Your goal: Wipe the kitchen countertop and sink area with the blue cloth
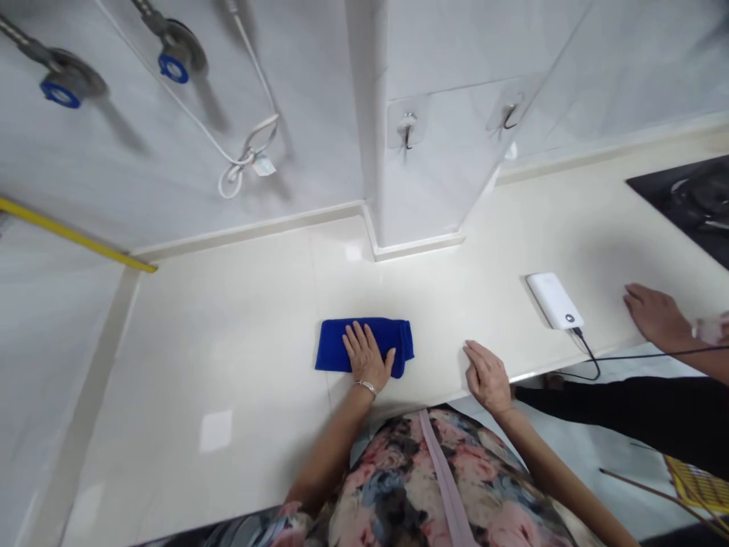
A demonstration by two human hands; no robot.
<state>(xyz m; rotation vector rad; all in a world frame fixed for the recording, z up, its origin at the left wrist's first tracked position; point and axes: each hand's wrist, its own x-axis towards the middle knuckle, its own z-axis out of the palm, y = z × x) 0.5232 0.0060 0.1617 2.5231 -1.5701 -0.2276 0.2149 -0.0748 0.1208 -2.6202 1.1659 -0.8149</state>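
My left hand [367, 355] lies flat on a folded royal-blue microfibre cloth [336, 346], pressing down with the fingers apart. The cloth sits on a cream stone countertop [239, 304], close to the front edge. My right hand [488, 377] rests open on the counter edge, touching nothing else, with a white power bank [554, 301] to its upper right. A black cable [589, 357] runs from the power bank over the edge. Beyond that, another person's hand [654, 317] rests on the counter.
A black gas hob [695, 205] is set into the counter at the right. A tiled wall with a protruding pillar [433, 175] backs the counter, carrying adhesive hooks [407, 125], blue-capped pipe fittings [62, 80] and a coiled white cord [239, 163]. A yellow strip [74, 235] lies at far left.
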